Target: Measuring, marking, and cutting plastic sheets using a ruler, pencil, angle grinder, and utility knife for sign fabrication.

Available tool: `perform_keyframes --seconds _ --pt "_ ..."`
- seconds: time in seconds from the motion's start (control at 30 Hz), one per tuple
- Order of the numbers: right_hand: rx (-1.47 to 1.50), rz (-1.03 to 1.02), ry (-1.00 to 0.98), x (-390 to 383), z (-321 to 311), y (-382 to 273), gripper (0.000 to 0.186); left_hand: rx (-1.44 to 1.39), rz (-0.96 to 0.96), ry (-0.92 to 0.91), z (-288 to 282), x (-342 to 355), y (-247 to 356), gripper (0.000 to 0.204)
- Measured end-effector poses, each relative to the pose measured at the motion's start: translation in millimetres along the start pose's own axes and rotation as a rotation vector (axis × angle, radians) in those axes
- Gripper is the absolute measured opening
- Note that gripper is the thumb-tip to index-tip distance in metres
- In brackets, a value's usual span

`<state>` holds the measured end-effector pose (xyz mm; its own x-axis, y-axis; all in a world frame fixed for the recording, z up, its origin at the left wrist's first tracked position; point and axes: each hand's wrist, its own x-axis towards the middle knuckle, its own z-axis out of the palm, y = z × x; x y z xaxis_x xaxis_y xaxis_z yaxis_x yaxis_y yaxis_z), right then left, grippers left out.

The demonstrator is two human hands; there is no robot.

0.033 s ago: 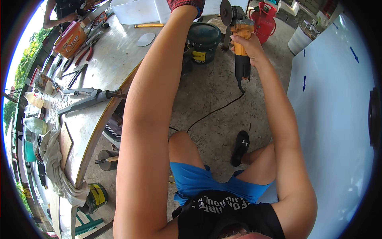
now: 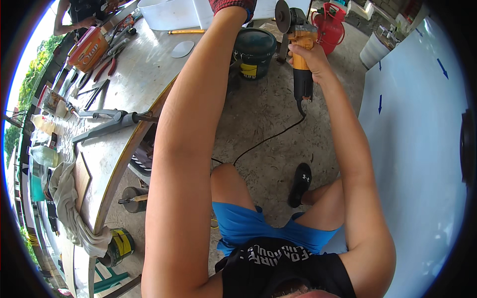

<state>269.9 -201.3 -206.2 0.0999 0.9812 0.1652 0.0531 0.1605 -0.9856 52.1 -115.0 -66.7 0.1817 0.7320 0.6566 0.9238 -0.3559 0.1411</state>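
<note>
Bare-skinned, my right hand (image 2: 312,59) is wrapped round the body of an orange and black angle grinder (image 2: 302,82). Its dark cutting disc (image 2: 283,16) points up at the top of the view, and its cord runs down toward my knee. My left hand (image 2: 233,5), in a red and dark glove, reaches to the top edge beside a white curved-sided panel or tub (image 2: 171,16). Its fingers are cut off by the frame, so whether it grips anything cannot be seen. Beneath the grinder and the glove stands a dark lidded bucket (image 2: 254,49).
A metal-topped workbench (image 2: 144,74) along the left carries pliers (image 2: 106,68), a caulking gun (image 2: 107,126), an orange tub (image 2: 88,52), bottles and a cloth (image 2: 67,193). A red gas cylinder (image 2: 329,27) stands beyond the grinder. A large pale sheet (image 2: 412,149) leans at right. Another person works at far left.
</note>
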Motion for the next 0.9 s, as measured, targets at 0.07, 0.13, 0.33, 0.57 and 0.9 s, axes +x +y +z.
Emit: perform_keyframes --seconds 0.07,0.13,0.33,0.57,0.9 --pt "-0.022 0.025 0.014 -1 0 2 0.043 0.017 0.008 0.001 0 0 1 0.035" --pt "-0.012 0.026 0.016 -2 1 3 0.043 0.018 0.008 0.008 1 -1 0 0.034" --pt "0.0 0.032 0.009 -4 0 9 0.043 0.028 0.026 0.026 3 -2 -2 0.034" --pt "-0.004 0.054 0.027 -7 3 20 0.044 0.032 -0.015 -0.037 0 0 1 0.035" --pt "0.025 0.157 0.064 -37 -9 32 0.044 0.038 -0.019 -0.059 -1 -1 1 0.034"
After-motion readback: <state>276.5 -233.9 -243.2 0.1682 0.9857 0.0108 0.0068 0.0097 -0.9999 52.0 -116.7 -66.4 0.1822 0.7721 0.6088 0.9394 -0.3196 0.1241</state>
